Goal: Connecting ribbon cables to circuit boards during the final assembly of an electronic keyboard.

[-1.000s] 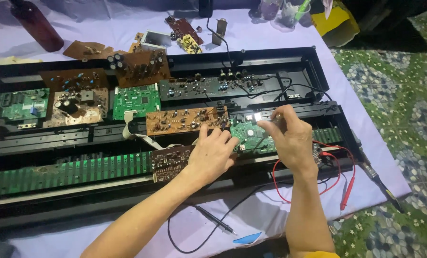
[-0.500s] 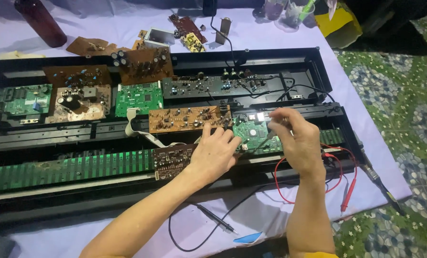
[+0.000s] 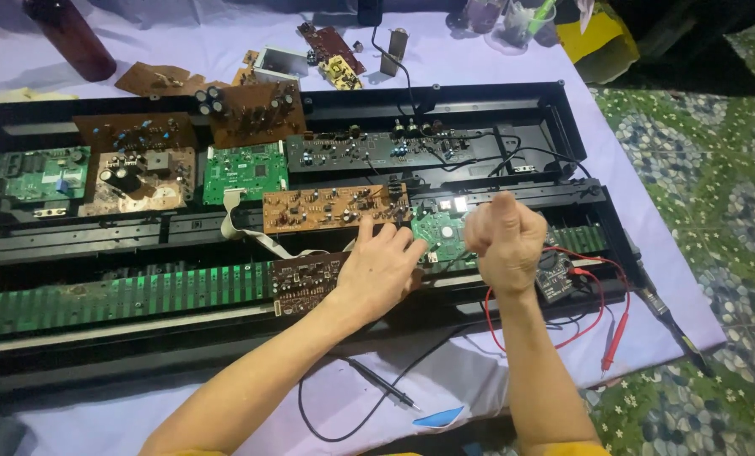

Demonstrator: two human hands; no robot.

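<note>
Open chassis [image 3: 563, 110], boards exposed, work in the middle.
Left hand [image 3: 382, 270] rests flat on the green board [image 3: 441, 232], holding nothing; right hand [image 3: 506, 239] is a closed fist above it, contents hidden; red probe [image 3: 616, 342] lies unused.

An improvised electronics repair spot on a home floor is suggested: an opened black chassis [image 3: 513, 97] filled with circuit boards [image 3: 335, 207] is laid on a lilac cloth [image 3: 445, 380] over patterned floor tiles [image 3: 698, 169], with multimeter probes [image 3: 616, 342] alongside.
</note>
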